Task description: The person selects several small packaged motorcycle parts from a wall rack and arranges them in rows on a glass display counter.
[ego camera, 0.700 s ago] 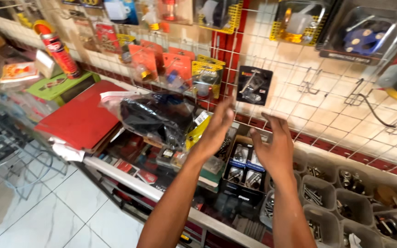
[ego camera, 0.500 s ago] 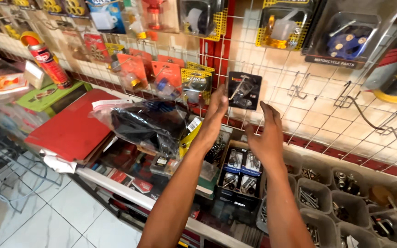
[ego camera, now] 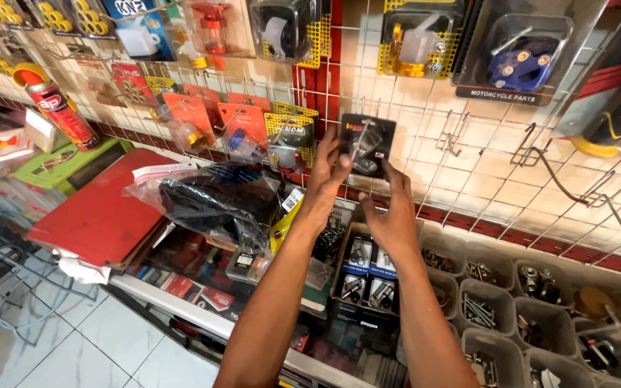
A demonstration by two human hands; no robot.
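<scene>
against the white wire grid wall [ego camera: 468, 154], my left hand [ego camera: 327, 172] and right hand [ego camera: 395, 219] pinch a small black blister pack [ego camera: 366, 146] by its edges; light, stiff, probably slippery plastic.

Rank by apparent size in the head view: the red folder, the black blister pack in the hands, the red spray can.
1. Red folder, clearly largest.
2. and 3. Black blister pack and red spray can look alike; not ranked.
</scene>
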